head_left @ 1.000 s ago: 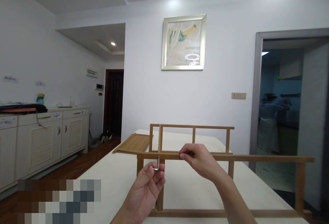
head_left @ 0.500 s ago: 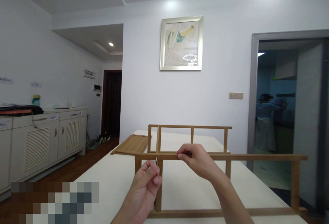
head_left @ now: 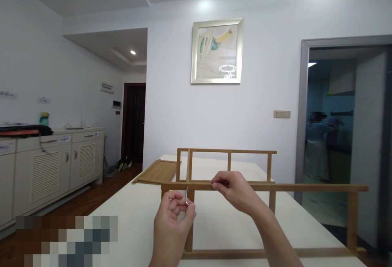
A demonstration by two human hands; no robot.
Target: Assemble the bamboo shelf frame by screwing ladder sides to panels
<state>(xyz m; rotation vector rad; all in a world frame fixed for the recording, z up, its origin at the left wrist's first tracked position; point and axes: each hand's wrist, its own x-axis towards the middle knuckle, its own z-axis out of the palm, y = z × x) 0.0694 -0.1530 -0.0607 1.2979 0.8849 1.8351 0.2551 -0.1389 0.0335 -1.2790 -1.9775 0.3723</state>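
A wooden frame (head_left: 309, 188) with a ladder-like shape stands on its long edge across the table. My left hand (head_left: 173, 220) has an L-shaped hex key (head_left: 186, 196) at its thumb and fingertips. The key's long arm points up to the frame's top rail, near an upright on the left; its tip at the rail is too small to make out. On the same rail, farther right, my right hand (head_left: 237, 191) pinches the wood between thumb and fingers. A thin wooden crossbar (head_left: 188, 165) runs from there back to a second, similar frame (head_left: 251, 152).
A slatted wooden panel (head_left: 159, 172) lies on the white table (head_left: 122, 214) at the far left. White cabinets (head_left: 88, 152) line the left wall. Through the doorway at right, a person (head_left: 318, 148) stands in another room.
My left hand's fingers have loosened and shifted around the hex key, so its bent end now shows by the thumb. My right hand keeps its place on the rail.
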